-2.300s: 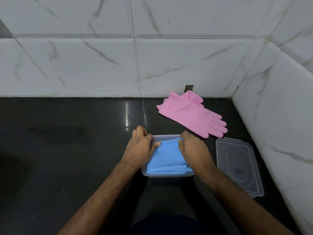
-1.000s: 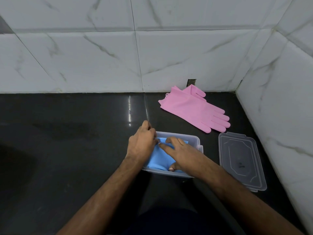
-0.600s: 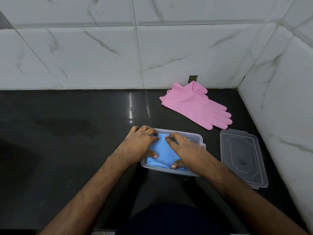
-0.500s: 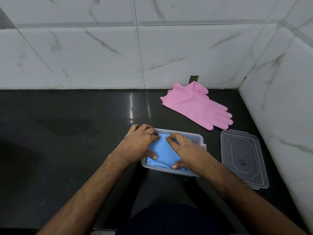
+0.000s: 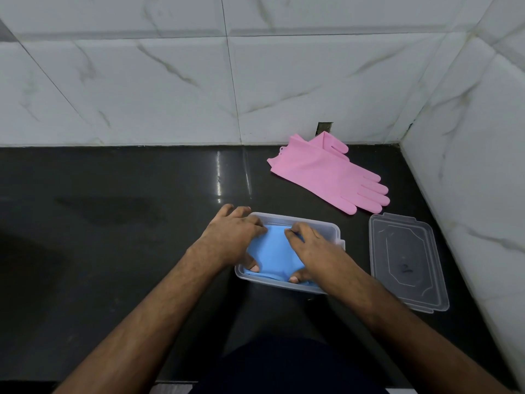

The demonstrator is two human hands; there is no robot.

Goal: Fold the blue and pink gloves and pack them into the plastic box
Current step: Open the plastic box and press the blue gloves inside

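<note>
The folded blue gloves (image 5: 274, 251) lie inside the clear plastic box (image 5: 326, 227) on the black counter. My left hand (image 5: 231, 237) presses on their left side, fingers on top and thumb tucked at the near edge. My right hand (image 5: 311, 247) presses on their right side the same way. Both hands cover much of the blue bundle. The pink gloves (image 5: 326, 173) lie flat and unfolded behind the box, near the back wall, fingers pointing right.
The box's clear lid (image 5: 406, 260) lies on the counter to the right of the box, close to the tiled side wall (image 5: 468, 180). The black counter (image 5: 113, 223) stretches away to the left. A tiled back wall (image 5: 199, 81) bounds the far side.
My hands have gone from gripping the bundle's sides to pressing it down flat into the box. The box has turned slightly. The pink gloves and lid have not moved.
</note>
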